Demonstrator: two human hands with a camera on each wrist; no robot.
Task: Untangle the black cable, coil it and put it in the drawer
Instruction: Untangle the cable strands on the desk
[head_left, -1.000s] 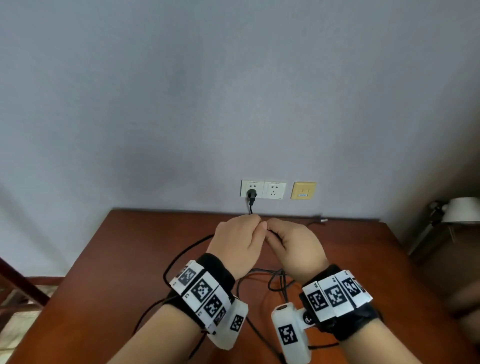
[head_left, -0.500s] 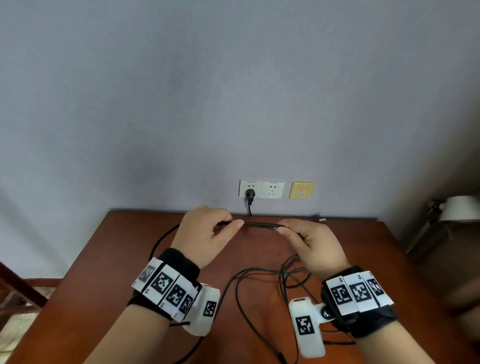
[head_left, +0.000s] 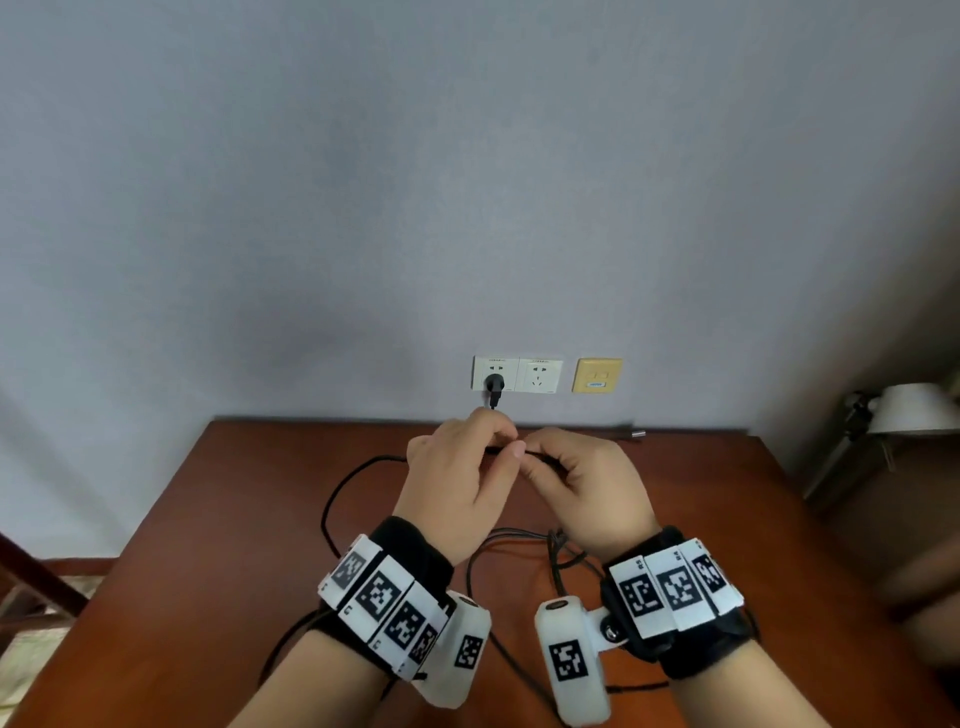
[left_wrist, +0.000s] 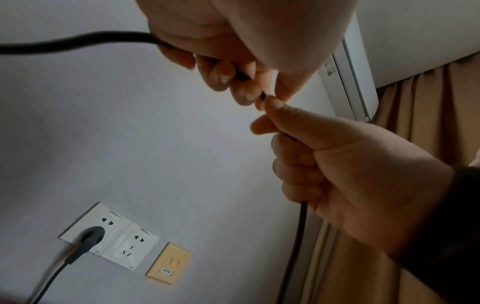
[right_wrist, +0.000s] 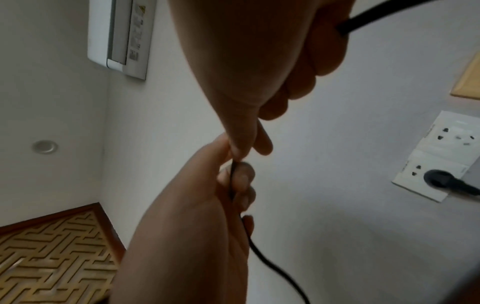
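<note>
Two hands meeting above the surface (head_left: 218, 519): left hand (head_left: 457, 483) and right hand (head_left: 587, 488) each pinching the black cable (head_left: 353, 483) in a curled grip, fingertips nearly touching. Cable thin, matte black, looping loosely and lying tangled on the wood below the wrists.

Both hands, left (head_left: 457, 470) and right (head_left: 589, 486), fingers curled, fingertips touching.
</note>
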